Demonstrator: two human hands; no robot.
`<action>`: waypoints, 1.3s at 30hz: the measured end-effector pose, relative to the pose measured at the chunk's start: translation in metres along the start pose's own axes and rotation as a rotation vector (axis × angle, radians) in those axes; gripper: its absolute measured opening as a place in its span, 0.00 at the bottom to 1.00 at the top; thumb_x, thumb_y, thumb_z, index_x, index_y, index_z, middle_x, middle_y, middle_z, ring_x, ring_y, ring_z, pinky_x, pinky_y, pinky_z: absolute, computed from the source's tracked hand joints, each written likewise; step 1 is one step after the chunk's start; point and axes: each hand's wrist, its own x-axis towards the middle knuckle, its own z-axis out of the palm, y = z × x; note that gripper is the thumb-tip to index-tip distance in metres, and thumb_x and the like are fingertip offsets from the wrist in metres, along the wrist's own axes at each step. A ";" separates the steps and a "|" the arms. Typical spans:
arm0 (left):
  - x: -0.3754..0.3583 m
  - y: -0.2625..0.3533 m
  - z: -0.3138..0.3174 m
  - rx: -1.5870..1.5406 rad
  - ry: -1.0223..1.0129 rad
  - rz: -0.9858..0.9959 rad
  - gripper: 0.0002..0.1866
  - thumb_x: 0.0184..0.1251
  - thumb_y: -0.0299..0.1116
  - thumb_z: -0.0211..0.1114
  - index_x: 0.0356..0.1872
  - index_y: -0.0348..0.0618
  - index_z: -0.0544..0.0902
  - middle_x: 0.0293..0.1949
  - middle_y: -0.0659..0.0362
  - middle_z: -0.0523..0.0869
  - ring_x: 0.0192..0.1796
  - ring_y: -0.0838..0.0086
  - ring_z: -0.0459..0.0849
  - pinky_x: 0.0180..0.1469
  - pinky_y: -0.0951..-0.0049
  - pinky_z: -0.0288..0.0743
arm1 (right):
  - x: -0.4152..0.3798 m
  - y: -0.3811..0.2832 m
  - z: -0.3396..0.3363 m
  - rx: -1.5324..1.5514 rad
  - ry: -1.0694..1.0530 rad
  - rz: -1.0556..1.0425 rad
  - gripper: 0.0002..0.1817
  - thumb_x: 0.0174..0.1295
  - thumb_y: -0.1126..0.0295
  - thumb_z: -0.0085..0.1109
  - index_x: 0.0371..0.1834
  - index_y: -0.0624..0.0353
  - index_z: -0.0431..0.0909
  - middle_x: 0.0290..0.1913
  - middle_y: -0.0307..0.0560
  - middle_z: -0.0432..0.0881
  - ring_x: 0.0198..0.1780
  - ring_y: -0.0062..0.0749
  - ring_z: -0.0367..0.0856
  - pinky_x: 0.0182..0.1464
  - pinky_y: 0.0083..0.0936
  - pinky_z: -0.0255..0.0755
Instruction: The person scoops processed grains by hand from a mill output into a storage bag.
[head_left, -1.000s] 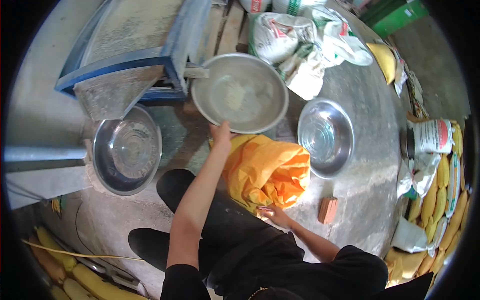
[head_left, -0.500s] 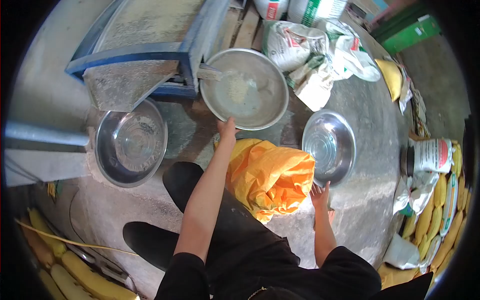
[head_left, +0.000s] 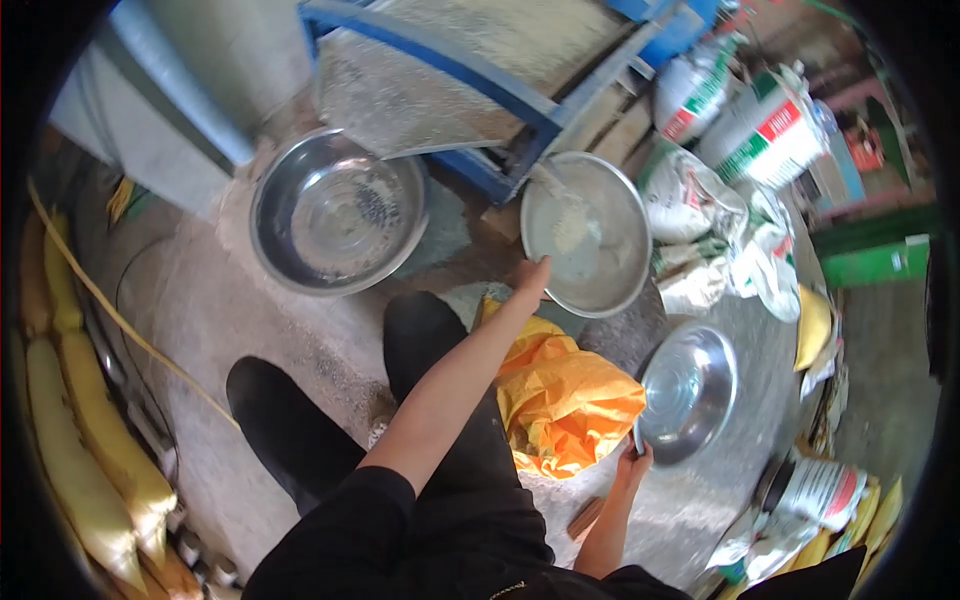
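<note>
Dull metal basin (head_left: pixel 585 288) with a patch of pale powder (head_left: pixel 571 230) inside, right by the corner of a blue-framed machine (head_left: pixel 455 66), short wooden spout (head_left: pixel 547 180) poking over the rim. Pretty firmly gripped along the near edge by the fingers of the left hand (head_left: pixel 532 276). Shinier steel basin (head_left: pixel 688 395) off to the right on the concrete floor (head_left: pixel 200 330), near rim pinched in the fingers of the right hand (head_left: pixel 633 462). Crumpled orange sack (head_left: pixel 565 405) between both hands, right up next to the shiny one, can't tell if touching. Also a third metal basin (head_left: pixel 283 215) under the machine's lower end, plus a reddish brick (head_left: pixel 583 517) near the right arm (head_left: pixel 606 535). White printed sacks (head_left: pixel 690 195) heaped past the dull one.
</note>
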 end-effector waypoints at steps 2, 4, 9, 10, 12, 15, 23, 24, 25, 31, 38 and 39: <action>0.015 -0.004 -0.002 0.100 0.040 -0.040 0.27 0.60 0.38 0.59 0.60 0.35 0.69 0.53 0.43 0.77 0.49 0.53 0.83 0.36 0.57 0.87 | -0.018 -0.014 0.029 -0.009 -0.049 -0.025 0.17 0.62 0.74 0.45 0.49 0.78 0.69 0.52 0.65 0.79 0.48 0.45 0.83 0.37 0.18 0.84; 0.013 0.002 -0.005 0.268 0.116 0.129 0.27 0.59 0.36 0.59 0.59 0.34 0.69 0.54 0.42 0.77 0.49 0.53 0.83 0.34 0.57 0.87 | -0.030 -0.028 0.053 0.086 -0.096 -0.076 0.21 0.63 0.73 0.46 0.55 0.81 0.65 0.57 0.69 0.74 0.50 0.44 0.82 0.37 0.15 0.83; 0.025 -0.010 -0.020 0.586 0.184 0.554 0.16 0.61 0.23 0.55 0.51 0.34 0.74 0.35 0.44 0.85 0.37 0.55 0.87 0.28 0.59 0.86 | -0.068 -0.049 0.135 0.073 -0.246 -0.139 0.27 0.63 0.72 0.49 0.63 0.78 0.60 0.61 0.69 0.72 0.41 0.26 0.84 0.33 0.10 0.81; 0.016 -0.002 -0.020 0.589 0.158 0.553 0.16 0.61 0.23 0.55 0.51 0.34 0.74 0.35 0.44 0.85 0.37 0.55 0.87 0.28 0.59 0.86 | -0.065 -0.052 0.136 0.135 -0.274 -0.072 0.25 0.63 0.73 0.50 0.61 0.77 0.62 0.60 0.69 0.73 0.38 0.26 0.84 0.31 0.10 0.80; 0.002 0.014 -0.020 0.570 0.189 0.307 0.14 0.59 0.26 0.58 0.46 0.34 0.73 0.44 0.39 0.83 0.50 0.46 0.81 0.52 0.54 0.76 | -0.055 -0.047 0.141 0.130 -0.258 -0.091 0.23 0.63 0.73 0.51 0.58 0.77 0.65 0.58 0.69 0.74 0.34 0.27 0.84 0.30 0.12 0.80; 0.014 0.002 -0.025 0.494 0.157 0.254 0.12 0.59 0.26 0.59 0.44 0.35 0.73 0.44 0.39 0.82 0.51 0.47 0.81 0.52 0.53 0.75 | -0.080 -0.033 0.176 0.079 -0.247 -0.044 0.14 0.62 0.75 0.51 0.49 0.73 0.71 0.50 0.62 0.81 0.31 0.27 0.83 0.28 0.14 0.80; 0.034 -0.018 -0.035 0.392 0.143 0.282 0.12 0.57 0.27 0.60 0.43 0.37 0.76 0.44 0.44 0.83 0.49 0.49 0.82 0.52 0.56 0.74 | -0.082 0.002 0.173 0.079 -0.200 0.031 0.03 0.61 0.78 0.54 0.35 0.66 0.75 0.34 0.44 0.83 0.31 0.28 0.83 0.28 0.14 0.79; 0.033 -0.016 -0.038 0.431 0.118 0.308 0.12 0.56 0.27 0.61 0.42 0.37 0.77 0.45 0.45 0.84 0.49 0.49 0.82 0.52 0.57 0.75 | -0.083 0.005 0.174 0.067 -0.214 0.052 0.03 0.61 0.78 0.54 0.35 0.66 0.75 0.34 0.44 0.83 0.31 0.28 0.83 0.28 0.14 0.79; 0.032 -0.014 -0.039 0.425 0.141 0.309 0.12 0.56 0.27 0.61 0.42 0.37 0.77 0.45 0.45 0.84 0.49 0.49 0.82 0.52 0.57 0.75 | -0.084 0.005 0.177 0.044 -0.193 0.020 0.04 0.61 0.77 0.53 0.35 0.66 0.76 0.33 0.45 0.84 0.30 0.28 0.84 0.27 0.16 0.79; 0.023 0.003 -0.037 0.313 0.008 0.242 0.21 0.63 0.32 0.61 0.57 0.37 0.75 0.45 0.51 0.84 0.42 0.67 0.85 0.40 0.68 0.79 | -0.111 -0.012 0.197 -0.161 -0.301 -0.044 0.23 0.56 0.75 0.58 0.56 0.68 0.71 0.54 0.49 0.77 0.56 0.36 0.76 0.60 0.33 0.72; -0.094 0.099 -0.116 -0.136 -0.254 0.265 0.23 0.68 0.41 0.58 0.59 0.38 0.74 0.52 0.53 0.82 0.51 0.67 0.82 0.51 0.68 0.75 | -0.167 -0.001 0.250 -0.435 -0.431 0.014 0.24 0.52 0.75 0.59 0.55 0.67 0.71 0.50 0.49 0.78 0.53 0.38 0.78 0.58 0.35 0.73; -0.109 0.104 -0.147 -0.253 -0.364 0.319 0.23 0.69 0.42 0.57 0.59 0.39 0.74 0.51 0.54 0.82 0.50 0.69 0.82 0.51 0.69 0.75 | -0.173 0.004 0.255 -0.434 -0.442 0.026 0.24 0.52 0.75 0.59 0.55 0.67 0.71 0.50 0.49 0.78 0.53 0.38 0.78 0.58 0.35 0.73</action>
